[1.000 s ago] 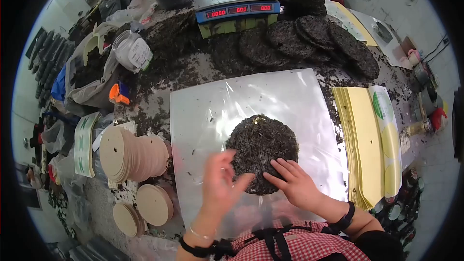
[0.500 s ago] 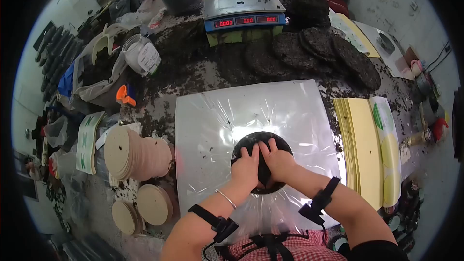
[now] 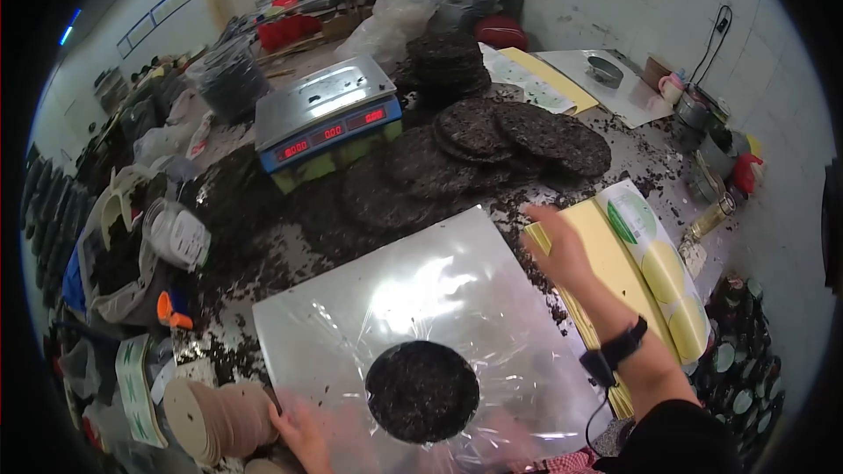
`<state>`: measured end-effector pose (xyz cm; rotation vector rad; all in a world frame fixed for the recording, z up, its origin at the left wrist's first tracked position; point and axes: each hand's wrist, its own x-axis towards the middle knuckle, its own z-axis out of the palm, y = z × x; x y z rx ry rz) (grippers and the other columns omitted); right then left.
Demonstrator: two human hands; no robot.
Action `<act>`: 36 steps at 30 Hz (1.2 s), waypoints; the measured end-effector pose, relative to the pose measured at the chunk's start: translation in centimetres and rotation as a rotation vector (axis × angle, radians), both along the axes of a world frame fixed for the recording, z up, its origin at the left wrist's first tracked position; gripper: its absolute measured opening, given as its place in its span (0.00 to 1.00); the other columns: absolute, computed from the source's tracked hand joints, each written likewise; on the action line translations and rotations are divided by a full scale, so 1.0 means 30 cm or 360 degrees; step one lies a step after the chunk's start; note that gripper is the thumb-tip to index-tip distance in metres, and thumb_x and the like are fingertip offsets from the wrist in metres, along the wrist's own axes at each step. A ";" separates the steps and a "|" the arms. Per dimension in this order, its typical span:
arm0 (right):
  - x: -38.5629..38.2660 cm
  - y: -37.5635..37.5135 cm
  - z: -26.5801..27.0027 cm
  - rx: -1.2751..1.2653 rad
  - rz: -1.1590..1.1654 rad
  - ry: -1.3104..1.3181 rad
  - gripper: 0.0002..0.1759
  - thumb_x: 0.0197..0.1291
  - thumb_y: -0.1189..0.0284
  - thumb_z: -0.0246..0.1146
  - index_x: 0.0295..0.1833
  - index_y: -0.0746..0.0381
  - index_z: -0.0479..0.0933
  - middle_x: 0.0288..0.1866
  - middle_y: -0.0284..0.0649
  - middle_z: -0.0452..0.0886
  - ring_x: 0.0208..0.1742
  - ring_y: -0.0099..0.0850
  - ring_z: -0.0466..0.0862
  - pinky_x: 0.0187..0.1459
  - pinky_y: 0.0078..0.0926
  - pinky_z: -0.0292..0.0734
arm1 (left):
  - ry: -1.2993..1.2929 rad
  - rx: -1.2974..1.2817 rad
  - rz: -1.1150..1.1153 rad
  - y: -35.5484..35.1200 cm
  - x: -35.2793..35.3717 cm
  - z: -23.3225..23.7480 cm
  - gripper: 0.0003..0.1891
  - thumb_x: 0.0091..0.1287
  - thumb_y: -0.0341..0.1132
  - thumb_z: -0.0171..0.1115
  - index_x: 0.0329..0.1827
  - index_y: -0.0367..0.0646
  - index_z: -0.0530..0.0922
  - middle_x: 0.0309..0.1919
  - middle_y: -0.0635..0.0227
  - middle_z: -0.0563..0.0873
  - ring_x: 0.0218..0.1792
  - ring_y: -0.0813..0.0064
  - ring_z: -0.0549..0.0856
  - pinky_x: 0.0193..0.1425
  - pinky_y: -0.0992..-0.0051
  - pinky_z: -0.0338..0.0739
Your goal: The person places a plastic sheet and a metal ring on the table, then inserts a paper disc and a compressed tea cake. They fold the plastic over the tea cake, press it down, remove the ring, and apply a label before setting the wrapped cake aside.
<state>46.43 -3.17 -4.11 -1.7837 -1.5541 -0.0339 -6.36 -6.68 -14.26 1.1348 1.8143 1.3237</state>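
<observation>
A round dark cake of pressed dried leaf (image 3: 423, 391), maybe tea or seaweed, lies flat on clear plastic film over a shiny metal sheet (image 3: 325, 298). My left hand (image 3: 305, 435) is at the bottom left, fingers open, fingertips right at the end of a stack of round tan discs (image 3: 233, 421) lying on its side. My right hand (image 3: 558, 250) is raised over the upper end of a stack of yellow paper sheets (image 3: 587, 237), fingers apart and nothing held. Beside these sheets lies a rolled printed sheet (image 3: 654, 254) with a green label.
A digital scale (image 3: 325, 105) stands at the back. More dark round cakes (image 3: 544, 136) overlap behind the metal sheet. At left are a plastic jar (image 3: 176, 233), a bag of dark leaf (image 3: 118, 254) and an orange tool (image 3: 173, 310). Loose crumbs cover the table.
Both hands have left the dark cake: my left went to the disc stack, my right to the yellow sheets. The cake now shows whole. My view has turned right.
</observation>
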 end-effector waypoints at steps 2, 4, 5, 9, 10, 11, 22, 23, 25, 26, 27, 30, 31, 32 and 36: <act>0.181 0.175 -0.009 0.0101 -0.0287 -0.0223 0.32 0.57 0.76 0.70 0.69 0.59 0.75 0.71 0.50 0.74 0.72 0.49 0.74 0.72 0.41 0.70 | 0.0013 -0.0173 -0.0200 -0.007 -0.065 -0.003 0.28 0.74 0.38 0.62 0.71 0.30 0.70 0.62 0.47 0.77 0.61 0.56 0.78 0.67 0.60 0.72; 0.344 0.329 -0.058 0.0023 -0.0496 -0.0426 0.44 0.51 0.81 0.67 0.77 0.57 0.65 0.78 0.52 0.66 0.77 0.52 0.66 0.77 0.43 0.64 | 0.0036 -0.0364 -0.0361 0.007 -0.097 0.044 0.32 0.76 0.45 0.60 0.75 0.30 0.67 0.69 0.38 0.73 0.68 0.46 0.76 0.71 0.54 0.70; 0.399 0.386 -0.079 -0.0031 -0.0565 -0.0522 0.49 0.49 0.83 0.65 0.80 0.56 0.61 0.80 0.53 0.62 0.79 0.53 0.63 0.78 0.44 0.61 | 0.0082 -0.0595 -0.0562 0.027 -0.096 0.086 0.28 0.77 0.45 0.60 0.70 0.31 0.72 0.65 0.41 0.78 0.65 0.50 0.79 0.67 0.58 0.74; 0.579 0.515 -0.190 -0.0310 -0.0541 -0.0743 0.41 0.56 0.81 0.60 0.78 0.52 0.65 0.81 0.51 0.63 0.82 0.49 0.60 0.76 0.53 0.61 | 0.0013 -0.0679 -0.0593 0.042 -0.086 0.121 0.09 0.71 0.29 0.64 0.47 0.31 0.82 0.34 0.68 0.84 0.36 0.81 0.80 0.43 0.77 0.76; 0.600 0.529 -0.179 -0.0486 -0.0520 -0.0742 0.37 0.60 0.81 0.57 0.76 0.52 0.68 0.80 0.51 0.65 0.82 0.48 0.61 0.75 0.54 0.63 | 0.0136 -0.0439 -0.0432 0.049 -0.011 0.174 0.09 0.70 0.27 0.65 0.31 0.34 0.81 0.22 0.77 0.78 0.28 0.87 0.76 0.34 0.82 0.71; 0.678 0.554 -0.244 -0.0059 -0.0623 -0.0701 0.29 0.64 0.80 0.54 0.71 0.55 0.74 0.74 0.52 0.74 0.75 0.52 0.71 0.71 0.51 0.69 | 0.0198 -0.0410 -0.0376 0.047 0.013 0.217 0.06 0.70 0.27 0.64 0.34 0.34 0.81 0.25 0.76 0.79 0.31 0.87 0.76 0.35 0.80 0.71; -0.531 -0.438 0.012 0.0140 0.0875 -0.0700 0.29 0.58 0.68 0.67 0.67 0.42 0.80 0.75 0.32 0.75 0.81 0.40 0.66 0.81 0.49 0.54 | 0.0535 0.0738 0.0278 -0.144 0.210 0.451 0.26 0.70 0.30 0.63 0.70 0.37 0.70 0.65 0.52 0.75 0.67 0.55 0.73 0.73 0.60 0.64; -0.563 -0.484 -0.054 -0.0059 0.0904 -0.0712 0.29 0.59 0.68 0.67 0.68 0.42 0.79 0.76 0.31 0.74 0.81 0.39 0.65 0.81 0.51 0.53 | 0.0516 0.0782 0.0269 -0.177 0.226 0.478 0.26 0.70 0.30 0.63 0.70 0.37 0.70 0.65 0.52 0.75 0.67 0.55 0.73 0.73 0.60 0.64; -0.592 -0.498 -0.095 -0.0262 0.0912 -0.0635 0.29 0.59 0.69 0.66 0.69 0.42 0.79 0.76 0.30 0.74 0.81 0.39 0.66 0.82 0.55 0.50 | 0.0690 0.0560 -0.0402 -0.193 0.266 0.510 0.26 0.69 0.34 0.64 0.70 0.38 0.71 0.65 0.50 0.75 0.69 0.53 0.72 0.76 0.57 0.61; -0.592 -0.499 -0.050 -0.0241 0.0885 -0.0574 0.30 0.59 0.70 0.65 0.69 0.42 0.78 0.76 0.30 0.74 0.80 0.39 0.67 0.82 0.57 0.49 | 0.0817 0.0590 -0.0584 -0.178 0.286 0.514 0.28 0.69 0.36 0.64 0.71 0.38 0.71 0.67 0.50 0.74 0.71 0.51 0.70 0.77 0.55 0.59; -0.594 -0.506 -0.023 -0.0253 0.0935 -0.0556 0.30 0.61 0.71 0.63 0.70 0.43 0.77 0.76 0.30 0.74 0.81 0.40 0.66 0.82 0.56 0.48 | 0.0943 0.0623 -0.0772 -0.148 0.310 0.506 0.29 0.68 0.37 0.65 0.71 0.39 0.71 0.69 0.50 0.73 0.72 0.49 0.68 0.78 0.53 0.57; -0.601 -0.535 -0.125 -0.0451 0.1070 -0.0635 0.30 0.63 0.73 0.60 0.71 0.42 0.76 0.75 0.30 0.75 0.81 0.41 0.66 0.83 0.55 0.48 | 0.1102 0.0640 -0.1049 -0.086 0.434 0.417 0.32 0.69 0.44 0.65 0.75 0.46 0.69 0.75 0.51 0.67 0.76 0.46 0.63 0.81 0.47 0.51; -0.595 -0.530 -0.145 -0.0356 0.1076 -0.0637 0.28 0.63 0.70 0.60 0.70 0.45 0.76 0.73 0.33 0.77 0.80 0.43 0.67 0.82 0.54 0.49 | 0.1342 0.0587 -0.1273 -0.074 0.480 0.383 0.34 0.70 0.49 0.63 0.78 0.51 0.67 0.78 0.53 0.63 0.78 0.46 0.60 0.81 0.42 0.48; -0.598 -0.525 -0.123 -0.0374 0.1073 -0.0642 0.28 0.63 0.70 0.60 0.70 0.45 0.76 0.73 0.33 0.77 0.80 0.43 0.67 0.82 0.54 0.49 | 0.1578 0.0522 -0.1494 -0.064 0.511 0.343 0.36 0.71 0.54 0.61 0.81 0.57 0.65 0.81 0.54 0.60 0.80 0.47 0.56 0.81 0.38 0.44; -0.598 -0.474 -0.082 -0.0525 0.1175 -0.0571 0.27 0.60 0.61 0.64 0.65 0.55 0.78 0.64 0.41 0.80 0.73 0.50 0.73 0.80 0.54 0.54 | 0.1906 0.0490 -0.1714 -0.035 0.537 0.186 0.37 0.75 0.62 0.49 0.85 0.68 0.55 0.85 0.57 0.52 0.84 0.47 0.47 0.80 0.31 0.34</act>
